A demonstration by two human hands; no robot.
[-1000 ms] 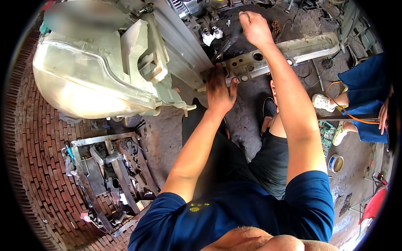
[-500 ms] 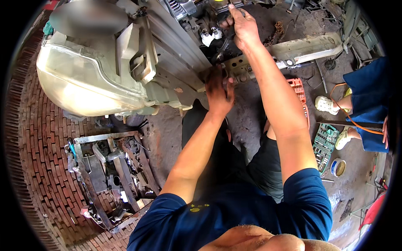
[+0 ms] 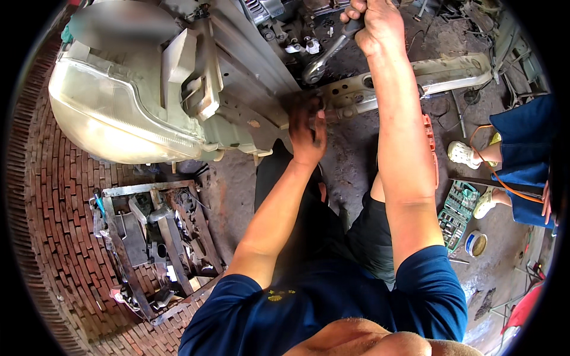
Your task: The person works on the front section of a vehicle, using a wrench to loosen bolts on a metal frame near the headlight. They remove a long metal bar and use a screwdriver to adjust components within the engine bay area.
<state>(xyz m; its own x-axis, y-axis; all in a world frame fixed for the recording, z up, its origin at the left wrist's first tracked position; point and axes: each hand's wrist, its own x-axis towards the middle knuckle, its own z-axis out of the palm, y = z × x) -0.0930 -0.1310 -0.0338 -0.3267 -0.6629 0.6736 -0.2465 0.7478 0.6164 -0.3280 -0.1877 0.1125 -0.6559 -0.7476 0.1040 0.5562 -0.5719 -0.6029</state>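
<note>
My right hand (image 3: pixel 380 26) is closed round the dark handle of a metal ratchet wrench (image 3: pixel 330 53), at the top of the view. Its round head points down and left, above the crossbeam's left end. My left hand (image 3: pixel 307 127), dark with grime, is at the corner where the pale metal crossbeam (image 3: pixel 436 74) meets the vehicle's body panel (image 3: pixel 252 59). Its fingers are bent in the shadow there, and what they grip is hidden. The thumb points upward beside the beam. Left of this hand is a large, yellowed headlight (image 3: pixel 113 113).
A wooden frame (image 3: pixel 133 261) with scrap parts lies at lower left on bricks. At right are a green socket set case (image 3: pixel 457 210), an orange case (image 3: pixel 430 142), a round tin (image 3: pixel 476 243) and a metal bar (image 3: pixel 459 113). Another person's shoes (image 3: pixel 461 153) and an orange cord (image 3: pixel 504 175) are nearby.
My right hand has moved up and right, bringing the ratchet wrench into clearer view, its handle swung to the right. My left hand has stayed at the beam's corner.
</note>
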